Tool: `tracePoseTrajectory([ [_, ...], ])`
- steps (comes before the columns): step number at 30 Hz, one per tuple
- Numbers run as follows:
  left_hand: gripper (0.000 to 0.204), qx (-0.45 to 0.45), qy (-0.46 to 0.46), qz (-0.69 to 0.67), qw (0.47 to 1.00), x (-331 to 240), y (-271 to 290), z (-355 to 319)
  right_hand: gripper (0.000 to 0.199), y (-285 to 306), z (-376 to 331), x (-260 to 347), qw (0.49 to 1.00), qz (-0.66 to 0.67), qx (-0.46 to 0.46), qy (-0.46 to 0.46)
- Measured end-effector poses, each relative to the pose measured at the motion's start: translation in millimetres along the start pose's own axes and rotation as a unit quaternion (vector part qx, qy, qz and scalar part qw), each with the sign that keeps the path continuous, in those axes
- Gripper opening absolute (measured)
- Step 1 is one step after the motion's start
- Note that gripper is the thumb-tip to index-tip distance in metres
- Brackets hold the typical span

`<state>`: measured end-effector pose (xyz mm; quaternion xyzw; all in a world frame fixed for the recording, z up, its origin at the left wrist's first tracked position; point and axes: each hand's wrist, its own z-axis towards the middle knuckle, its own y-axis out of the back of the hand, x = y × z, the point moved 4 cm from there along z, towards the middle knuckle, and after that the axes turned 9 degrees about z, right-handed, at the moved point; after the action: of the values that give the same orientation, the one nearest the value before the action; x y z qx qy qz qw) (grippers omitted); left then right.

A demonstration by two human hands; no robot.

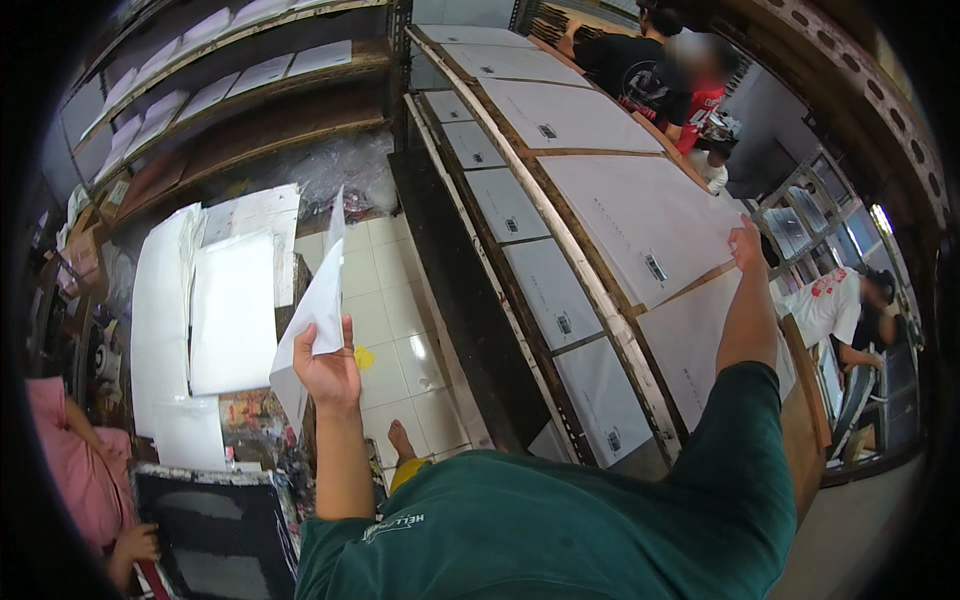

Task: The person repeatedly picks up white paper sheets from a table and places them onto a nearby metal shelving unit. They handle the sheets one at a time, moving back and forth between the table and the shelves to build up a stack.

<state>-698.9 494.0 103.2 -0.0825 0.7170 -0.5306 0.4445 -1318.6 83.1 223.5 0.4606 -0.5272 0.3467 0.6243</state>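
Observation:
My left hand (328, 368) is raised over the tiled floor and grips a few white sheets of paper (312, 318) that hang curled from its fingers. My right hand (748, 245) reaches far out to the right and presses its fingers on the edge of a large white sheet (640, 225) lying on the top tier of a long wooden rack (600, 290). More white sheets, each with a small dark mark, lie in rows on the rack's upper and lower tiers.
A stack of white sheets (215, 310) sits on a low stand at left, under wooden shelves (240, 90) with more sheets. A person in pink (85, 470) sits at lower left. Other people (650, 70) work at the rack's far end and at right (835, 310).

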Motion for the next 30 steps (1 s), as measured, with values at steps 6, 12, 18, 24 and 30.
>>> tracePoseTrajectory([
  [6,0.034,0.001,0.025,0.003,1.000,10.7,-0.3,-27.0,0.081,-6.0,11.2,-3.4,1.000,-0.018,-0.004,0.017],
  [12,0.049,0.029,0.025,0.006,0.999,6.2,-0.6,-30.6,0.073,-10.6,31.3,-21.6,0.999,0.007,-0.035,-0.004],
  [18,0.053,0.052,0.055,0.003,0.997,6.6,0.3,-0.9,0.058,-8.1,48.8,26.3,0.829,-0.445,-0.260,0.216],
  [24,0.036,0.027,0.162,-0.066,0.984,45.8,7.2,68.7,0.047,-179.9,-65.3,191.0,0.929,-0.195,0.104,0.297],
  [30,0.028,0.096,0.183,0.007,0.978,61.3,-10.9,90.2,0.066,-354.6,-339.3,200.4,0.868,-0.144,0.393,0.268],
])
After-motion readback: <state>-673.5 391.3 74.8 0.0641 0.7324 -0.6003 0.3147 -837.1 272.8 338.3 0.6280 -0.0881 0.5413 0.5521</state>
